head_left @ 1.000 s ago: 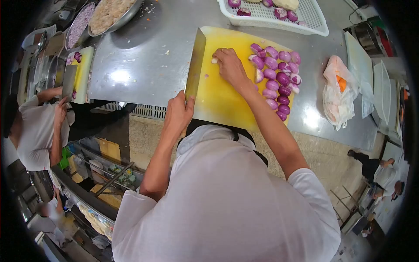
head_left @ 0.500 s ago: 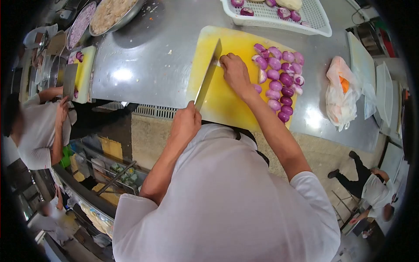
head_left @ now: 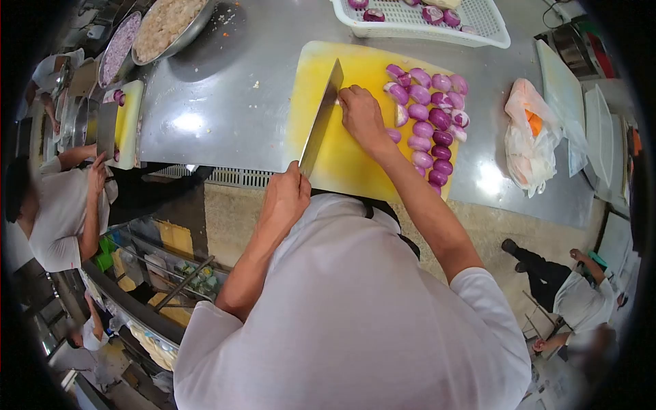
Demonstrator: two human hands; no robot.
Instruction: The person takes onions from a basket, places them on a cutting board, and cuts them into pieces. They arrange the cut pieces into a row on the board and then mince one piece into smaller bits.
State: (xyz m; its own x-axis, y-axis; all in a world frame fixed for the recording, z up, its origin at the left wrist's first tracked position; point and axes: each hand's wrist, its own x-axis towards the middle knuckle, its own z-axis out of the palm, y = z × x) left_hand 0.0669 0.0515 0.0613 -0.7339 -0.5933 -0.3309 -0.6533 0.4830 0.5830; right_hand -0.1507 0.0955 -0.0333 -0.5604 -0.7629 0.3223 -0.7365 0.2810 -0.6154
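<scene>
My left hand [head_left: 287, 196] is closed around the handle of a long-bladed kitchen knife [head_left: 321, 119], low on the yellow cutting board [head_left: 311, 68]. The blade points away from me, its flat side partly showing. Beside it, my right hand [head_left: 361, 115] has its fingers curled down to the board. A small pale piece of onion shows at the fingertips, next to the blade; most of it is hidden by the hand. To the right of that hand, peeled purple onions [head_left: 419, 112], some cut, lie in rough rows on the board.
A white plastic basket [head_left: 417, 29] with more onions stands behind the board. Metal bowls of chopped food [head_left: 198, 34] sit at the far left. On the right lies a plastic bag [head_left: 529, 147]. A co-worker [head_left: 65, 222] with a cleaver [head_left: 106, 130] is at the left.
The whole view has shifted slightly, so the board and onions appear a little further left. My hands and the knife keep nearly the same places. A person at right has moved an arm.
</scene>
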